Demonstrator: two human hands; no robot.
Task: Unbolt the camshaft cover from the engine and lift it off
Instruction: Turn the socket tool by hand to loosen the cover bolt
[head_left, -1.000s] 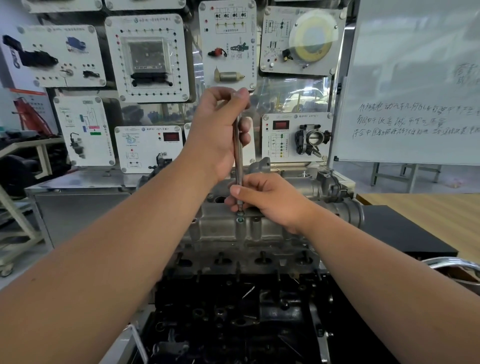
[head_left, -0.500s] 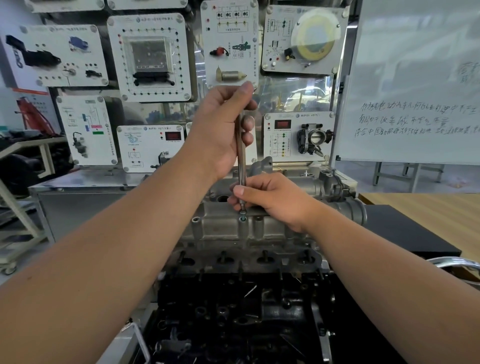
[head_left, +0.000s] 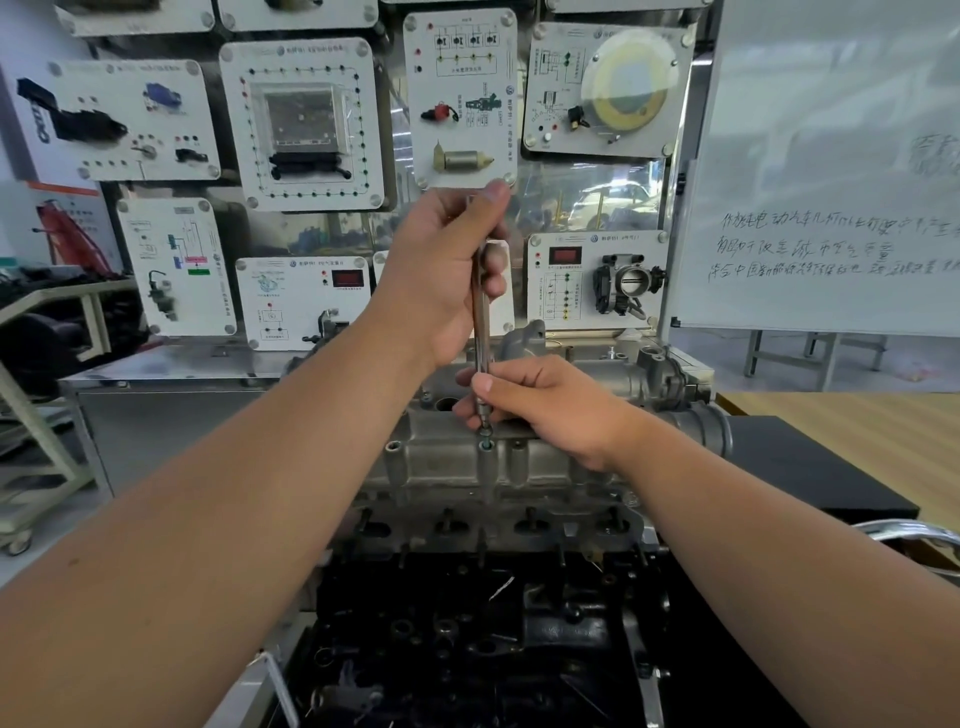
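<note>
Nothing much has shifted since a second ago: our hands sit in the same spots on the tool, only the view has drifted a touch. Biggest thing in front of us is the engine (head_left: 467, 649), dark and greasy down low, with the grey camshaft cover (head_left: 524, 462) still sitting on top of it, right in the middle of our view and not lifted. Behind it we've got the wall of white training panels (head_left: 301, 124), and a whiteboard (head_left: 831, 166) with handwriting off to the right. Our left hand (head_left: 441, 275) is up high, fingers curled round the top of the long driver (head_left: 480, 322), thumb pointing up along it. The shaft stands pretty much upright and runs down to a bolt (head_left: 485, 444) on the near edge of the cover. Our right hand (head_left: 545, 410) is low down, resting on the cover and pinching the bottom of the shaft between thumb and fingers just above the bolt. Can't tell from here whether the tip is actually seated in the bolt head.
</note>
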